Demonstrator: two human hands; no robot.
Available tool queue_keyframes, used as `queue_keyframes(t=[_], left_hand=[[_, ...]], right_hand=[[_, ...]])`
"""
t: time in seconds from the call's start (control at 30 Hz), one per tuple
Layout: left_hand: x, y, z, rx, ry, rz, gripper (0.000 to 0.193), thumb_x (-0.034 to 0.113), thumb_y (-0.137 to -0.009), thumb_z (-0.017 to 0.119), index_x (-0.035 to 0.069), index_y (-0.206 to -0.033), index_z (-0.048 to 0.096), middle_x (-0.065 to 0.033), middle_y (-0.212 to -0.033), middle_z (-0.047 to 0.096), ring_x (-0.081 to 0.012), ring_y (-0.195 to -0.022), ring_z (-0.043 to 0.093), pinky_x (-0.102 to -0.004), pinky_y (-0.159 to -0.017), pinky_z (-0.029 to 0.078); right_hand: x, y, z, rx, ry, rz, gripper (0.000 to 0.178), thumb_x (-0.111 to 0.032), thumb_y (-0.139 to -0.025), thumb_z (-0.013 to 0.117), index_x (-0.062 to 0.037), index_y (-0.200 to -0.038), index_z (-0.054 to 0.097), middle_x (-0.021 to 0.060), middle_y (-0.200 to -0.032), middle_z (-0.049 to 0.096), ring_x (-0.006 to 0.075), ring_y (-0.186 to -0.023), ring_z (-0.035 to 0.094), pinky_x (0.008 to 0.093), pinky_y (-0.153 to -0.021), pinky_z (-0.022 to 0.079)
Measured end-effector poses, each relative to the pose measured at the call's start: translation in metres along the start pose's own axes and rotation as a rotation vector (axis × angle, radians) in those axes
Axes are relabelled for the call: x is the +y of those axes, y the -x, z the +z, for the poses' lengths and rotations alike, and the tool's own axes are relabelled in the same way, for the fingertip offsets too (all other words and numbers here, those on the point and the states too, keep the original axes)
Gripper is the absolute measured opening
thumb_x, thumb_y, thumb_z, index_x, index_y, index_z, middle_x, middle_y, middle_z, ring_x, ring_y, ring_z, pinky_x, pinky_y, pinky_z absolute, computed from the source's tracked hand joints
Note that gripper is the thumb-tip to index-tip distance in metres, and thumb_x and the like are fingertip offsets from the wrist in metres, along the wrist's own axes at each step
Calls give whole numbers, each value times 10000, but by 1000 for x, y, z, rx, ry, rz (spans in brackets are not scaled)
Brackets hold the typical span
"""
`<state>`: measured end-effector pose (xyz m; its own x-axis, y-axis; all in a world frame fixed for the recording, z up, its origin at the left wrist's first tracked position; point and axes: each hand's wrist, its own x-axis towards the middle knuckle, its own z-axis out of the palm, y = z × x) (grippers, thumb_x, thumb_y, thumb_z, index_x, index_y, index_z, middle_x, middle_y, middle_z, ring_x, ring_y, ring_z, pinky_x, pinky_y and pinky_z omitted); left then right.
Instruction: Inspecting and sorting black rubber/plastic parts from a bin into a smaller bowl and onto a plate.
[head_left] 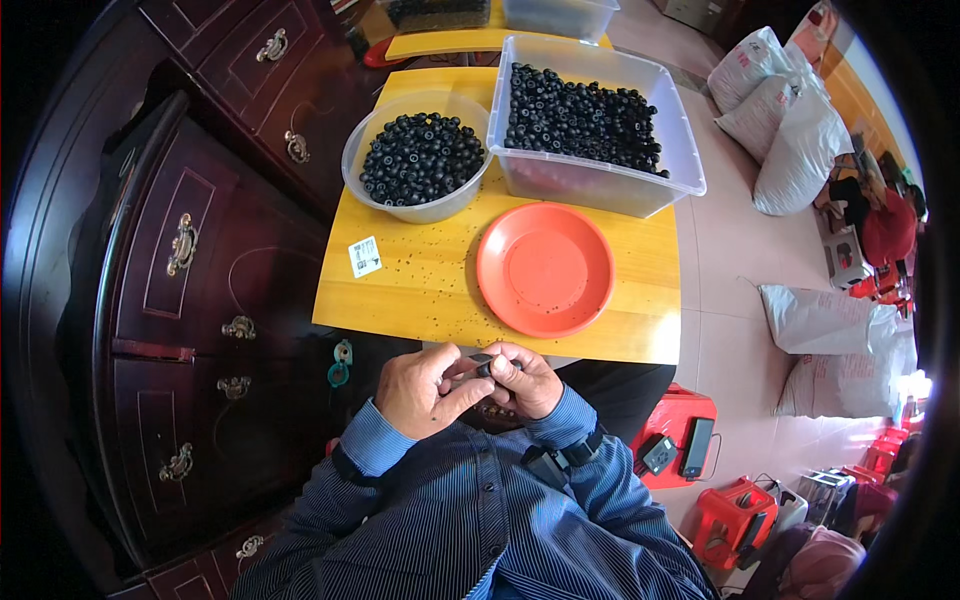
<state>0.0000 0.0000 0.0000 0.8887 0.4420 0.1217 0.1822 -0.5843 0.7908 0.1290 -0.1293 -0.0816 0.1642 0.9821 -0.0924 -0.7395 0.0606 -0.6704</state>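
Striped shirt (430, 500) nearest, red plate (545, 270) separates hands (415, 390) (535, 388) from tubs (590, 183).

The left hand (410, 395) and right hand (535, 388) partly hide the small dark piece (485, 369) between them, while far beyond them the top edge cuts off a clear bin (560, 17).

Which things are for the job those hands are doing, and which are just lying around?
Probably for the job:
small dark piece between the left hand and right hand
round clear plastic tub and rectangular clear plastic bin of small round black pieces
round orange plastic dish

Probably just lying about:
white rectangular label
bulging white sacks
red plastic stool
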Motion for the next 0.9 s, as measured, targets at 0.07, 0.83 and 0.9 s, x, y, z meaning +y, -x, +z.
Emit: queue_keyframes(t=[0.07, 0.83, 0.9], left_hand=[[2, 0, 1, 27, -31, 50, 388, 340, -826, 769, -6, -824, 594, -103, -665, 631, -168, -528, 622, -276, -495, 480], [-8, 0, 12, 3, -132, 31, 421, 377, -872, 708, 23, -718, 539, -114, -586, 598, -254, -516, 637, -331, -472, 472], [-6, -1, 11, -14, -138, 16, 421, 376, -873, 706, 23, -714, 541, -116, -578, 595, -257, -514, 637, -333, -473, 474]], right_hand=[[-1, 1, 1, 4, 6, 27, 279, -289, -1018, 517, -53, -1159, 563, -20, -663, 477, 57, -489, 369, 205, -449, 301], [-12, 4, 4, 45, 86, 58, 253, -279, -1018, 519, -37, -1048, 589, -36, -674, 475, 49, -562, 404, 192, -514, 333], [-10, 4, 2, 46, 102, 79, 253, -280, -1019, 517, -38, -1044, 589, -36, -671, 476, 49, -559, 406, 192, -513, 334]])
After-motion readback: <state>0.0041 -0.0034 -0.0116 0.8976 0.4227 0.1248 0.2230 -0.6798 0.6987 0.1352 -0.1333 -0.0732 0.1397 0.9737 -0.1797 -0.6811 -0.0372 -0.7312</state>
